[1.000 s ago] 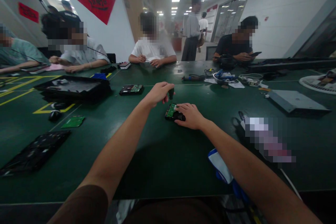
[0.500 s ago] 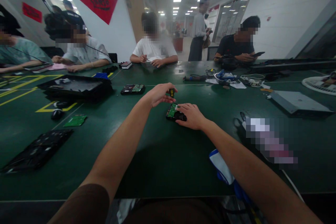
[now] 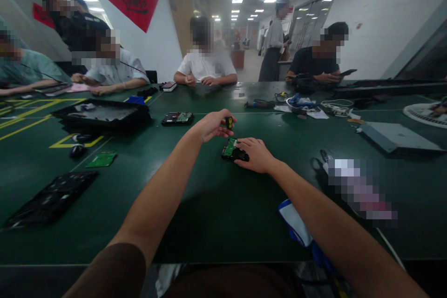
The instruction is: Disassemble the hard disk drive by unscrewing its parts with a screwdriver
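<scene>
Though the work is under way, it looks unfinished

As I follow this from far off through the head camera, I have the left hand (image 3: 219, 125) grasping what I take to be a screwdriver (image 3: 229, 123), its black-and-yellow handle pinched between thumb and fingers. I cannot make out the shaft or its tip, so I cannot tell whether it meets a screw. My right hand (image 3: 256, 154) grasps the hard drive (image 3: 240, 153) by its right side, fingers over the top and thumb at the near edge, bracing it on the counter (image 3: 213, 214) just below the tool.

The drive's green board (image 3: 230, 147) sits on its upper face, so I judge that this piece is only partway done: the board is not yet off. Any screws are too small for me to count.

Off to my left, a loose circuit board (image 3: 101, 159) lies by itself near a flat black casing (image 3: 52, 198). That looks to me like a part already separated, though I cannot tell from what. Farther ahead, a second drive (image 3: 177, 118) lies near a black tray (image 3: 129, 123), with green circuitry showing on it and neither hand touching it; I count that one as left to do, if it belongs to the same work.
</scene>
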Tool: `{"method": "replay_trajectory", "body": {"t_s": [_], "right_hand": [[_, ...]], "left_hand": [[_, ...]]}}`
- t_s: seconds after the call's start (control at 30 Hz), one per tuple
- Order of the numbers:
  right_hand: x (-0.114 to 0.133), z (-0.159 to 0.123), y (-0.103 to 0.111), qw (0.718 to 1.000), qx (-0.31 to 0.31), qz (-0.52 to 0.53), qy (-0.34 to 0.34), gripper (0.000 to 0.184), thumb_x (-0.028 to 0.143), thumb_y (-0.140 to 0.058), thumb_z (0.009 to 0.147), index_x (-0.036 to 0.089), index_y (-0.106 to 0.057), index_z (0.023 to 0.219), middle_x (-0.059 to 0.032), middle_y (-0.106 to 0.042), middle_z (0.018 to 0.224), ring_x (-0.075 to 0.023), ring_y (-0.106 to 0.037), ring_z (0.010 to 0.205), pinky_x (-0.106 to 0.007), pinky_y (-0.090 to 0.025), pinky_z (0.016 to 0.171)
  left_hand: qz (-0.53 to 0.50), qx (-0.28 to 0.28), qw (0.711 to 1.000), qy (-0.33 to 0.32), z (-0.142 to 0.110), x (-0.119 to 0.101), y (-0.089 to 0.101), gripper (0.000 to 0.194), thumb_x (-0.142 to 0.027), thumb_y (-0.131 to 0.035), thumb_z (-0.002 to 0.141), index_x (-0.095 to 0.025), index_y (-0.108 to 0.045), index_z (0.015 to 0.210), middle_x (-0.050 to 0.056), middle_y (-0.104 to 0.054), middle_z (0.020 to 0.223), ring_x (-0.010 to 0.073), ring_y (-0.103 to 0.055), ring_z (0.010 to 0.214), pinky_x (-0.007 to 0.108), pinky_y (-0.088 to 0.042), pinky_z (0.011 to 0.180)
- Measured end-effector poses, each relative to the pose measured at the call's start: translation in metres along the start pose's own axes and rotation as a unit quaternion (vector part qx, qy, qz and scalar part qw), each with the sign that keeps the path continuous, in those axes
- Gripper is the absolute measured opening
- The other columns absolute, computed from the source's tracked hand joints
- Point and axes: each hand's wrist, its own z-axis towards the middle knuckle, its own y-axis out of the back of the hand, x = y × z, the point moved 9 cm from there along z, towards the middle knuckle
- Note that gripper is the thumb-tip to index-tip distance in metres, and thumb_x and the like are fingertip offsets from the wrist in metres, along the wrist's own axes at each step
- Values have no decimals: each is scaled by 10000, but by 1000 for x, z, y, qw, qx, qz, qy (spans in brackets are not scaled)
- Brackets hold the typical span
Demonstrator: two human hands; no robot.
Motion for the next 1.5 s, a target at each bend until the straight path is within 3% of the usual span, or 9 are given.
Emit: {"method": "replay_trajectory", "body": {"t_s": [0.17,0.5,0.7,0.9,1.07,1.17,1.37,1.5], "right_hand": [[1,0,2,1000,2,1,-2,627,611,-594,874,250,-558,1385,-102,-489,1495,-364,-404,1350,-530,-328,1067],[-1,0,0,1000,6,-1,-3,629,623,-579,878,262,-550,1393,-100,-477,1506,-366,-400,1358,-541,-320,1072],[0,0,0,1000,0,-3,0,629,603,-587,879,252,-546,1399,-104,-482,1501,-360,-406,1351,-533,-322,1070],[1,0,0,1000,1,-3,0,629,609,-602,870,259,-555,1390,-104,-470,1514,-369,-403,1353,-540,-328,1062],[0,0,0,1000,-1,-7,-1,630,613,-596,873,253,-559,1390,-107,-488,1497,-369,-406,1353,-539,-328,1065],[0,0,0,1000,-5,-7,2,626,612,-596,875,247,-562,1383,-106,-488,1497,-365,-411,1350,-528,-336,1062],[1,0,1,1000,-3,-5,0,611,608,-591,879,258,-559,1379,-100,-483,1501,-362,-410,1349,-531,-331,1065],[1,0,2,1000,-2,-4,1,615,608,-590,877,250,-559,1377,-102,-482,1501,-365,-408,1350,-534,-331,1064]], "left_hand": [[-42,18,999,29,0,5,-5,301,-434,-574,844,-149,-631,926,152,-720,951,231,-721,729,314,-549,611],[39,-22,999,-3,0,-2,2,301,-428,-583,827,-154,-662,925,146,-712,954,219,-714,679,304,-518,574],[-32,33,999,14,-1,3,-12,285,-419,-586,833,-154,-615,931,153,-720,981,227,-720,705,312,-547,594],[-3,-24,1000,-7,1,1,-2,294,-408,-572,847,-142,-659,938,129,-691,915,198,-698,641,299,-532,565],[-50,8,999,18,1,4,-9,239,-368,-608,834,-163,-622,956,129,-713,939,213,-718,691,317,-555,610],[-80,0,997,23,1,5,-7,228,-375,-607,842,-161,-607,922,130,-713,950,214,-726,739,307,-563,632],[-23,-26,999,-7,2,-1,0,289,-390,-629,835,-129,-663,954,127,-684,925,195,-706,657,281,-522,545],[-36,-21,999,-3,0,-1,-4,265,-383,-640,828,-140,-623,934,155,-709,981,233,-722,706,320,-549,591]]}}
